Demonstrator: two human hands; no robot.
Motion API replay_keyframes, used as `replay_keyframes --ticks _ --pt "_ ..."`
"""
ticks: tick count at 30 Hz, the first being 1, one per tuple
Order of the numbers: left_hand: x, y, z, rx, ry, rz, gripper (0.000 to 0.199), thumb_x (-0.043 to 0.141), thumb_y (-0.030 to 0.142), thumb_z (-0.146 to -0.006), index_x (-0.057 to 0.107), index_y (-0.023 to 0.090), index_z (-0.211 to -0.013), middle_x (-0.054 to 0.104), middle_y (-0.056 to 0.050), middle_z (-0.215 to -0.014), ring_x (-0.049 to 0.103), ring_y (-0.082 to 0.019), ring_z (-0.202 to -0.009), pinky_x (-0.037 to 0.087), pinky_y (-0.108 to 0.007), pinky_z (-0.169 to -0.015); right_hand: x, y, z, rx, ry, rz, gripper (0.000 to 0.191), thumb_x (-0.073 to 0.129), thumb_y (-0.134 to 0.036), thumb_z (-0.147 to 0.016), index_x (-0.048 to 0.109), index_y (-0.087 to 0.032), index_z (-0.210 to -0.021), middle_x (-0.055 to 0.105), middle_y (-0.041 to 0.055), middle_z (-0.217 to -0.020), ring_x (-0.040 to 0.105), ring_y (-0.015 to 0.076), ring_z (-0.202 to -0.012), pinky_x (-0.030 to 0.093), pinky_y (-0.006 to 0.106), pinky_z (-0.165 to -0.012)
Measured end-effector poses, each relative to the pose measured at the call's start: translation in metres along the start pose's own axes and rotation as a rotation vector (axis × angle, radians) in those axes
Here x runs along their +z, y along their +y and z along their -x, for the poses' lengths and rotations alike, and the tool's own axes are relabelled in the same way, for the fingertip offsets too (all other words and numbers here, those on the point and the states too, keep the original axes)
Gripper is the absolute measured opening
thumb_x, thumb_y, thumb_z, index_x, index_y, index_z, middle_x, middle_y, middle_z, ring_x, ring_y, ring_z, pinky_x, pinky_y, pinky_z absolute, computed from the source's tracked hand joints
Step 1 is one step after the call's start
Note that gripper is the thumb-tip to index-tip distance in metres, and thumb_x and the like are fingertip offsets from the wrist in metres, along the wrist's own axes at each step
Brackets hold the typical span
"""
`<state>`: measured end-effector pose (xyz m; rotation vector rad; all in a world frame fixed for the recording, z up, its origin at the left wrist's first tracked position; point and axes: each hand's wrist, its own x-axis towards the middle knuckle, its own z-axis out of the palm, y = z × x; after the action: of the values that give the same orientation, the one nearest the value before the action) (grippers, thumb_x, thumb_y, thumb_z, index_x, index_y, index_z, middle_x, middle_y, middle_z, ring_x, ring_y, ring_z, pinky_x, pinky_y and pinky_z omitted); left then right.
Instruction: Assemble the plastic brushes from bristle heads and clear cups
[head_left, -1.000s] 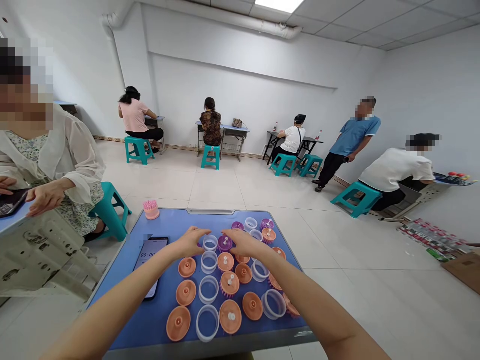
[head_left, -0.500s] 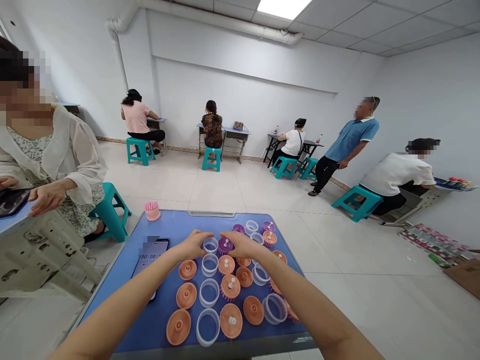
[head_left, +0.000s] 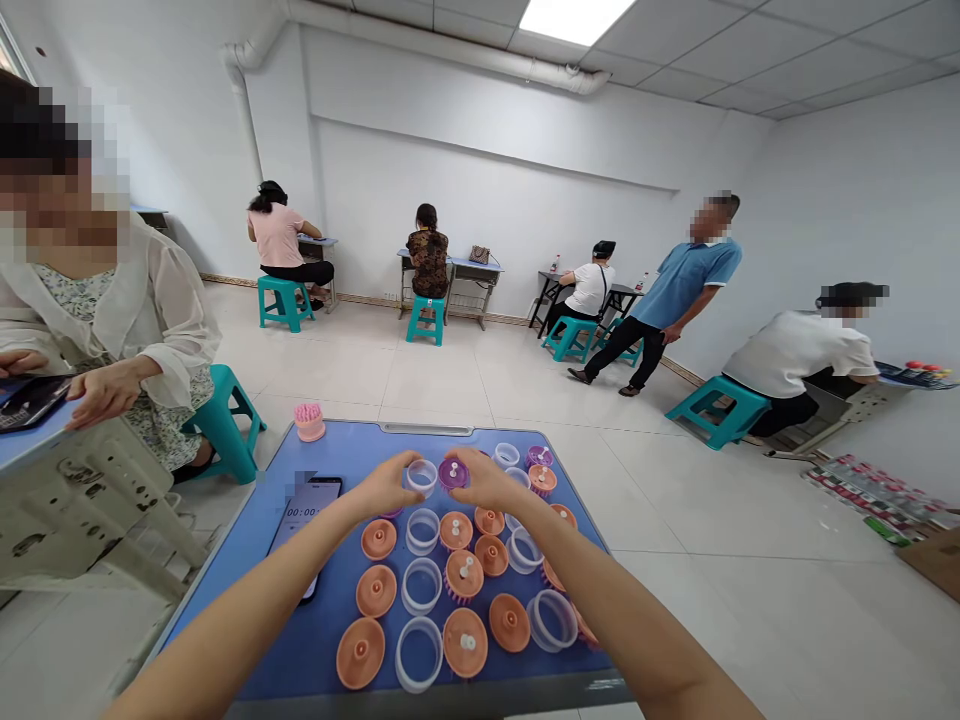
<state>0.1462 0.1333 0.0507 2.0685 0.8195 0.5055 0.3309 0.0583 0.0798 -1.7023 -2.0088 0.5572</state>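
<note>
Our left hand [head_left: 386,487] is half curled, with its fingertips [head_left: 406,459] at the rim of a clear plastic ring [head_left: 422,478]. Our right hand [head_left: 487,480] is also half curled, with its fingertips [head_left: 460,455] over a purple brush head [head_left: 454,474] that has a white peg. The ring and the brush head sit side by side between our hands, at about 12 o'clock from our wrists. We cannot tell whether either hand has a firm grip.

From 4 to 8 o'clock, the blue worktop [head_left: 304,645] carries rows of clear rings [head_left: 398,655], orange discs [head_left: 360,652] and orange brush heads [head_left: 465,577], some with white pegs. Another purple brush head [head_left: 541,456] lies at about 2 o'clock. At 9 o'clock, a phone [head_left: 304,530] shows a timer, and a pink bristled brush [head_left: 309,422] stands near the worktop's far corner at 10 o'clock.

Beyond the worktop, at 10 o'clock, a seated person in a pale blouse [head_left: 112,320] rests a hand [head_left: 105,392] on a neighbouring desk. At 1 o'clock, a person in a blue shirt [head_left: 682,285] stands on the tiled floor [head_left: 450,390]. At 2 o'clock, a person in white [head_left: 799,350] sits on a teal stool [head_left: 716,410].
</note>
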Motion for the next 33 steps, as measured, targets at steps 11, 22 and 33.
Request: replay_keyframes --ticks 11,22,33 --pt "0.002 0.002 0.006 -0.015 0.075 0.422 0.041 0.058 0.015 -0.057 0.047 0.016 -0.096 0.06 -0.002 -0.085 0.058 -0.016 -0.075 0.044 -0.026 -0.064 0.005 -0.002 -0.006 0.037 0.149 -0.247 0.048 0.062 -0.02 -0.059 0.049 -0.019 -0.105 0.053 0.0065 -0.103 0.052 0.021 -0.093 0.042 0.035 -0.079" --pt "-0.007 0.011 0.012 -0.037 0.16 0.595 0.041 0.064 0.018 -0.056 0.049 0.016 -0.093 0.059 -0.002 -0.084 0.056 -0.016 -0.077 0.042 -0.026 -0.064 0.01 0.003 -0.011 0.12 0.156 -0.584 0.051 0.068 -0.023 -0.057 0.047 -0.019 -0.104 0.058 0.0031 -0.092 0.057 0.0169 -0.08 0.044 0.033 -0.074" --pt "-0.006 0.056 0.038 0.003 0.314 0.691 0.043 0.068 0.027 -0.058 0.052 0.016 -0.096 0.06 -0.003 -0.087 0.054 -0.017 -0.078 0.04 -0.025 -0.068 0.002 -0.02 -0.008 0.108 0.18 -0.852 0.05 0.068 -0.02 -0.055 0.047 -0.02 -0.101 0.057 0.0008 -0.089 0.056 0.0136 -0.079 0.044 0.029 -0.075"
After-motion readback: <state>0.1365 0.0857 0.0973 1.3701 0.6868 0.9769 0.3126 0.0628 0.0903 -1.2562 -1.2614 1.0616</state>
